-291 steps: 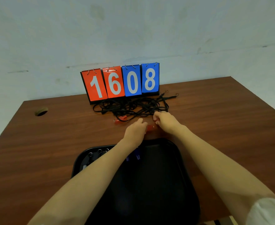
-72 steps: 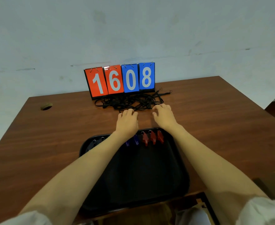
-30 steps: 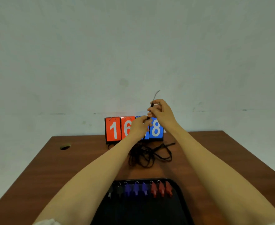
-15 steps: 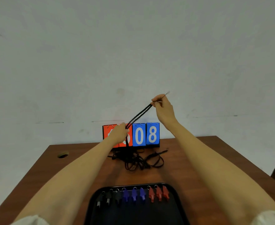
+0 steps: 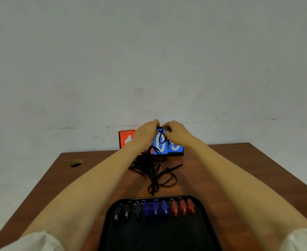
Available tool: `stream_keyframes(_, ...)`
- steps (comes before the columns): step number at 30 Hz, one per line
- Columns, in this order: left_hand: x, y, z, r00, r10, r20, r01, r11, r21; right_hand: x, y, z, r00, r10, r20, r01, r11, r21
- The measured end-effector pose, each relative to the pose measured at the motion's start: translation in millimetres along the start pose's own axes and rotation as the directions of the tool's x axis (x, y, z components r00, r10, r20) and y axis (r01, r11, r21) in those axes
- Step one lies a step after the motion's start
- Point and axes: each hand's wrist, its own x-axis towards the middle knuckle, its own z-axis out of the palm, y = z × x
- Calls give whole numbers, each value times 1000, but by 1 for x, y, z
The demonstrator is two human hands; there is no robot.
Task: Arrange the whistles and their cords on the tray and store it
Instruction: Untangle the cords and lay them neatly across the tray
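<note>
Half a second ago we held one cord (image 5: 161, 139) stretched between hands well apart. Now our left hand (image 5: 145, 134) and right hand (image 5: 176, 132) have met at mid-frame, the fingers of both curled and pinching it, so it hangs in a short loop before the scoreboard (image 5: 174, 148). We judge we are folding it for the tray (image 5: 158, 236). The pile (image 5: 151, 171) of cords lies just below, and the whistles (image 5: 155, 209) line the tray's far edge, lower centre. The table (image 5: 239, 169) is brown wood, with a hole (image 5: 76, 163) at left. The wall (image 5: 149, 60) is pale.

wood-grain table (image 5: 239, 171), glossy black tray (image 5: 206, 220)
</note>
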Motion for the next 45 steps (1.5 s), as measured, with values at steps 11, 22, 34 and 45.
stream_keyframes(11,-5,-3,15,996,22,88,-14,995,-94,0,12,14,996,6,94,-2,999,-39)
stream_keyframes(22,-33,-40,53,973,-214,92,220,974,-62,10,35,-8,959,210,-189,-175,968,182)
stream_keyframes(34,-13,-35,31,962,-256,91,256,738,-624,1,58,11,952,307,3,-307,952,1)
stream_keyframes(45,7,-67,11,725,-687,-37,350,415,-840,-2,100,19,851,524,-31,-525,850,-42)
